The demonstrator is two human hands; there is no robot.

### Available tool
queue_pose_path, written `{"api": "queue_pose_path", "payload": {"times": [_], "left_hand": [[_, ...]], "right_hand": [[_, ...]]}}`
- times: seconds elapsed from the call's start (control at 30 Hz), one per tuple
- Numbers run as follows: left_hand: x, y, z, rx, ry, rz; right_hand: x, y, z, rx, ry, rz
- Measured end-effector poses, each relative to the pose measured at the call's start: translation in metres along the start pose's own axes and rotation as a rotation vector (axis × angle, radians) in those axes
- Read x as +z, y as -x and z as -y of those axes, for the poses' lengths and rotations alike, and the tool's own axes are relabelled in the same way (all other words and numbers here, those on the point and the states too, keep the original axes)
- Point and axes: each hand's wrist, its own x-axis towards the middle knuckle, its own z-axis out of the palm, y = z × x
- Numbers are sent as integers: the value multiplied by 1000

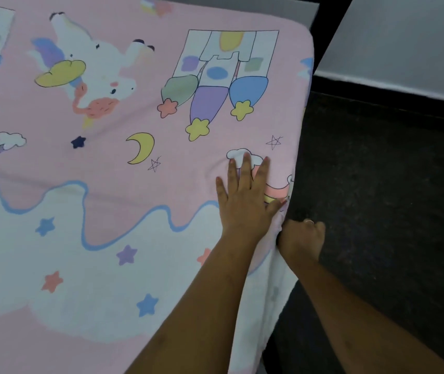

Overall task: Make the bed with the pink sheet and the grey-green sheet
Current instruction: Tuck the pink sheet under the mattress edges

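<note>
The pink sheet (123, 168), printed with a unicorn, castles, stars and clouds, lies spread over the mattress and covers its far right corner. My left hand (245, 195) presses flat on the sheet near the bed's right edge, fingers straight. My right hand (300, 238) is at the side of the mattress just below that edge, fingers curled and gripping the hanging edge of the pink sheet. No grey-green sheet is in view.
A dark speckled floor (377, 184) runs along the right of the bed. A pale wall (404, 36) with a dark skirting stands beyond it. A grey strip (242, 1) shows past the bed's far end.
</note>
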Motion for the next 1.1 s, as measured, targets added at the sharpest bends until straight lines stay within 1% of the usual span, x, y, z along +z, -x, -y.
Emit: {"api": "queue_pose_path", "payload": {"times": [0.13,0.17,0.2,0.23,0.3,0.33,0.37,0.43,0.47,0.5,0.57,0.63,0.7,0.77,0.83,0.9,0.97,1.0,1.1], "left_hand": [[-7,-10,2,26,-37,39],[-9,-11,2,25,-31,45],[-9,-12,1,21,-17,51],[-10,-13,0,15,1,55],[-11,-15,-3,-3,20,65],[-12,-17,-6,-12,20,70],[-13,-19,-8,-20,19,74],[-14,-22,-13,-39,24,94],[-15,-24,-15,-49,26,108],[-16,-26,-16,-56,27,120],[-18,-30,-17,-55,20,140],[-23,-35,-17,-43,6,165],[-26,-41,-18,-46,-12,176],[-29,-51,-22,-47,-23,180],[-30,-65,-28,-32,-24,153],[-33,-81,-32,-17,-20,128],[-37,-96,-39,-9,-29,113],[-38,-102,-43,-9,-31,107],[-42,-118,-48,-2,-49,91]], "right_hand": [[-8,-2,2,-34,9,72],[-11,-4,2,-36,-35,123],[-13,-7,2,-6,-144,160],[-14,-16,0,62,-358,180],[-23,-39,-6,242,-999,260],[-32,-49,-7,319,-1258,333],[-37,-59,-8,362,-1450,414],[-52,-76,-7,377,-1637,546],[-61,-83,-6,385,-1665,571],[-66,-90,-5,381,-1695,562],[-72,-100,-1,371,-1741,500],[-74,-107,2,368,-1733,426],[-75,-113,5,354,-1626,268],[-79,-122,3,355,-1431,87],[-82,-134,-3,330,-1233,-33],[-81,-145,-10,301,-1067,-51],[-72,-155,-15,291,-956,-8],[-67,-158,-14,288,-955,17],[-61,-164,-6,248,-1081,89]]}}
